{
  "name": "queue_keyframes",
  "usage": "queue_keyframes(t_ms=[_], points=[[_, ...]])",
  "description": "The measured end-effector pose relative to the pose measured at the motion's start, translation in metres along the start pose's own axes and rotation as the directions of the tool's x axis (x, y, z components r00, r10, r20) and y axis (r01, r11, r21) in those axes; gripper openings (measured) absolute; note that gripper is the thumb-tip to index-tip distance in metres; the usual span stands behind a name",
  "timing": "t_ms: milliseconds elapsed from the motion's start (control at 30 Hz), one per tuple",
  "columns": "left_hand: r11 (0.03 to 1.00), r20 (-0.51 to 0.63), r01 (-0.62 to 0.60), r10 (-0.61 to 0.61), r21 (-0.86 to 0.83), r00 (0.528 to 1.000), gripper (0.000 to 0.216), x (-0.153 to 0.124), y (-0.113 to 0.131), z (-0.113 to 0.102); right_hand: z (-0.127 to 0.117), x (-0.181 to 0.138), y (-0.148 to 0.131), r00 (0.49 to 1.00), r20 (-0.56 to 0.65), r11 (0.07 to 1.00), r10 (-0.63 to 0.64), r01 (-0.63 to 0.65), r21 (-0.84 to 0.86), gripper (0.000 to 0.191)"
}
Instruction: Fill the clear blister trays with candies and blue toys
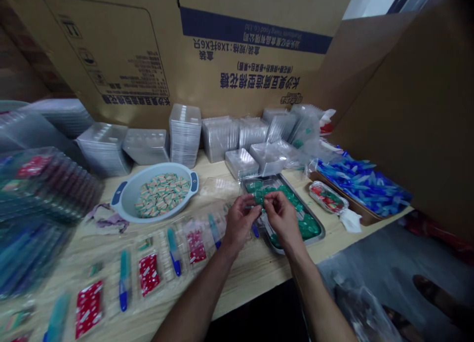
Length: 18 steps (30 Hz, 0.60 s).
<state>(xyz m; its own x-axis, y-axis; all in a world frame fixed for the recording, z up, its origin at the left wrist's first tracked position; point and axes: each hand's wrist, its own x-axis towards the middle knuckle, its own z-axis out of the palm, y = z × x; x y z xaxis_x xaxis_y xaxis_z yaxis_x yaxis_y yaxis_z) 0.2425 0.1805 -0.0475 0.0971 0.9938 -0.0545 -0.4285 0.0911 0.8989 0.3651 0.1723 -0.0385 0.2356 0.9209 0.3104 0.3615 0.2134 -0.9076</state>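
My left hand [240, 221] and my right hand [283, 218] meet at the fingertips above a steel tray [304, 202]. Both pinch a small green packet [258, 197], which is partly hidden by my fingers. Many similar green packets [305, 223] lie in the tray under my right hand. A blue-tipped teal stick [255, 229] shows just below my left hand. Transparent plastic trays [174, 253] lie to the left of my left wrist, holding teal-and-blue sticks and red packets [149, 274].
A grey-blue bowl [126, 200] holds striped wrapped pieces. Stacks of transparent trays [185, 134] stand along a cardboard sheet [252, 51]. At right, a cardboard tray [344, 196] holds blue pieces. The wooden table's front edge [252, 297] drops to the floor, where a shoe [437, 297] shows.
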Motion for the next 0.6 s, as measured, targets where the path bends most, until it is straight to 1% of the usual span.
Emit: queue_keyframes(t_ms=[67,167,233,333,400,433,500,533,600], points=[[1.000,-0.050,-0.017,0.018,0.022,0.999,0.039,0.002,-0.002,-0.002,0.002,0.001,-0.005,1.000,0.010,0.994,-0.021,0.022,-0.108,0.015],[0.997,-0.100,-0.054,0.060,0.053,0.993,0.031,0.005,-0.005,-0.004,0.003,-0.001,-0.014,0.995,0.079,0.947,-0.061,0.083,-0.309,0.014],[0.995,-0.125,-0.067,0.075,0.070,0.989,0.030,0.006,-0.007,-0.006,0.004,-0.003,-0.020,0.985,0.144,0.882,-0.095,0.151,-0.447,0.016],[0.995,-0.143,-0.061,0.071,0.073,0.987,0.028,0.008,-0.008,-0.006,0.006,-0.008,-0.028,0.968,0.204,0.746,-0.144,0.242,-0.620,0.017],[0.997,-0.144,-0.055,0.063,0.061,0.988,0.025,0.007,-0.008,-0.006,0.008,-0.010,-0.032,0.965,0.217,0.665,-0.148,0.260,-0.700,0.016],[0.997,-0.145,-0.051,0.059,0.055,0.988,0.024,0.007,-0.008,-0.006,0.009,-0.011,-0.033,0.965,0.218,0.639,-0.143,0.258,-0.724,0.016],[0.996,-0.152,-0.058,0.066,0.061,0.986,0.023,0.005,-0.006,-0.006,0.010,-0.011,-0.035,0.968,0.211,0.636,-0.136,0.248,-0.731,0.014],[0.995,-0.162,-0.069,0.080,0.071,0.984,0.023,0.005,-0.005,-0.006,0.010,-0.010,-0.034,0.969,0.205,0.659,-0.136,0.243,-0.712,0.013],[0.990,-0.181,-0.099,0.116,0.100,0.977,0.023,0.004,-0.002,-0.005,0.008,-0.007,-0.031,0.973,0.189,0.742,-0.131,0.223,-0.632,0.010]])
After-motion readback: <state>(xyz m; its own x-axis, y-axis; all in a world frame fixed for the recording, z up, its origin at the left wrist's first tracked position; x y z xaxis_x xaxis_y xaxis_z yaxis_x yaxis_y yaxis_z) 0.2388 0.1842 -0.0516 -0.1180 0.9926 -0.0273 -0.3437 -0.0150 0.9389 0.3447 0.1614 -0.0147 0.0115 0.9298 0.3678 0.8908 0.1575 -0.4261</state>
